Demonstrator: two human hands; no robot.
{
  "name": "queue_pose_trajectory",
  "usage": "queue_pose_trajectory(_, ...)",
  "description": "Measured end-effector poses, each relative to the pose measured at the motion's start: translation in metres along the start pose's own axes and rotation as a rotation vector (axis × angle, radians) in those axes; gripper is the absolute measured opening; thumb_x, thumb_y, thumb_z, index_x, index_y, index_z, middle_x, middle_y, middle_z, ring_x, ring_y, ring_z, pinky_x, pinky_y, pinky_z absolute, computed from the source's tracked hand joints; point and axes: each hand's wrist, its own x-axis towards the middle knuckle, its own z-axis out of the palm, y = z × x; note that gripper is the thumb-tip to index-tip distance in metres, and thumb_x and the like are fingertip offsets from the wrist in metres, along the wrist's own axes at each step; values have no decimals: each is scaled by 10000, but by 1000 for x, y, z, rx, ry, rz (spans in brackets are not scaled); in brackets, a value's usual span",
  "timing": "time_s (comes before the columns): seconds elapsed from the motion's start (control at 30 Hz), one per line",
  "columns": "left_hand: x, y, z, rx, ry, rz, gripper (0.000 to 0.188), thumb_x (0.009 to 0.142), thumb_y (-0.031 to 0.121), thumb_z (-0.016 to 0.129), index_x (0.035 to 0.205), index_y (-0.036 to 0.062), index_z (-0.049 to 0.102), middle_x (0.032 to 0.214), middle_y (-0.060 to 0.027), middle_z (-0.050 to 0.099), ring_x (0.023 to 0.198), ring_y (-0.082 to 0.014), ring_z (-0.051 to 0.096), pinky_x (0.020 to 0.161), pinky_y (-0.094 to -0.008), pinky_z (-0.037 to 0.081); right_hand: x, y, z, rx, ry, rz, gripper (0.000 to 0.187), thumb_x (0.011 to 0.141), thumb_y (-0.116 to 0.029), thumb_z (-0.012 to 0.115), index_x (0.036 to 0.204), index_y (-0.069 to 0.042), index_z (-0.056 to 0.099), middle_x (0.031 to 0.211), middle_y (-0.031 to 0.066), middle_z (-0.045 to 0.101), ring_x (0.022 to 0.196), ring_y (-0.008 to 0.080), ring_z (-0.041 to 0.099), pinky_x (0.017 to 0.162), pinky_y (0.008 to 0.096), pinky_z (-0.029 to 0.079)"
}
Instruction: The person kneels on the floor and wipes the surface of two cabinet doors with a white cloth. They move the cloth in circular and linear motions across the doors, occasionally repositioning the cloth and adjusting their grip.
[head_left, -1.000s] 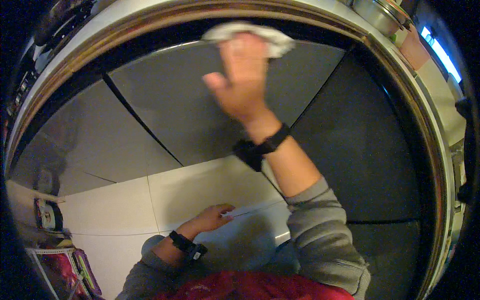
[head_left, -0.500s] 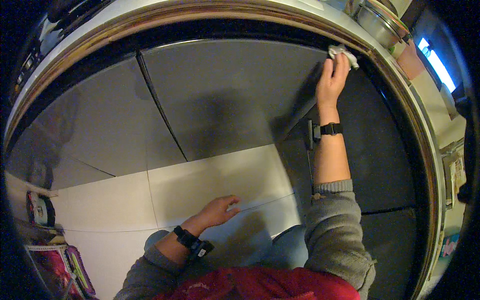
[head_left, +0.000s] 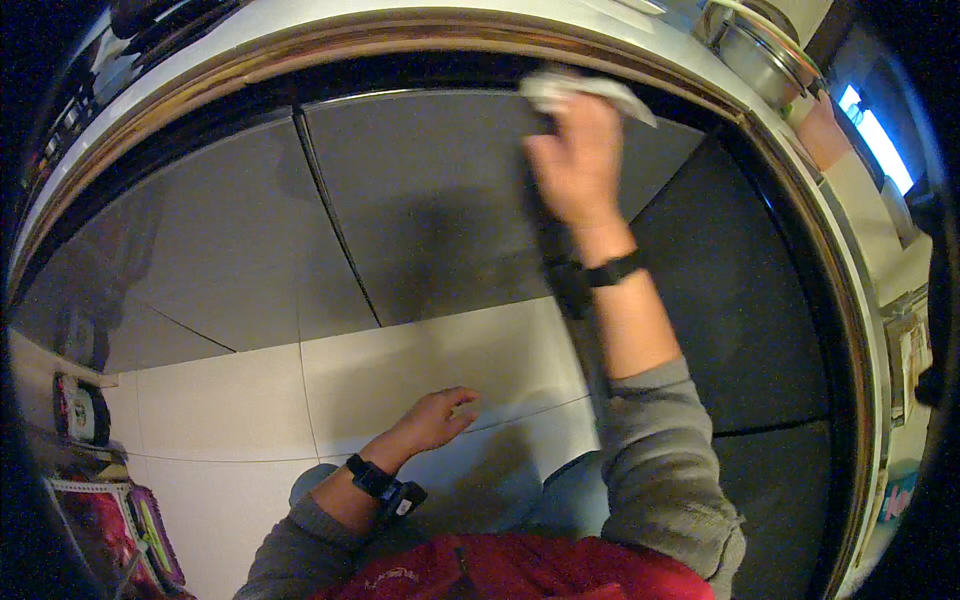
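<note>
Holding a cloth (head_left: 556, 90), the right hand (head_left: 584, 160) has shifted left.

right hand (head_left: 582, 165) | white cloth (head_left: 545, 91) on grey cabinet (head_left: 400, 170) | left hand (head_left: 433, 419) half-curled

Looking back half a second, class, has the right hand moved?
Yes: the right hand, with the white cloth, has moved left along the dark cabinets, away from their corner.
</note>
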Motion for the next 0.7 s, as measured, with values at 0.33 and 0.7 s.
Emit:
queue_pose_trajectory(0.33,-6,-9,-51,-8,-141,-21,342,901,257,593,1178,57,575,1189,-111,584,1060,-249,578,896,-371,489,22,-35,43,-39,150,149,540,821,-213,614,1255,52,434,1315,251,410,1266,413,342,1100,467,204)
queue_pose_trajectory(0.7,-14,-19,-93,-96,-39,39,291,865,179,636,1105,22,588,1041,-132,656,941,-236,647,829,-330,513,53,33,-65,-507,-67,-141,133,706,13,587,807,-53,643,980,95,625,940,311,582,828,376,489)
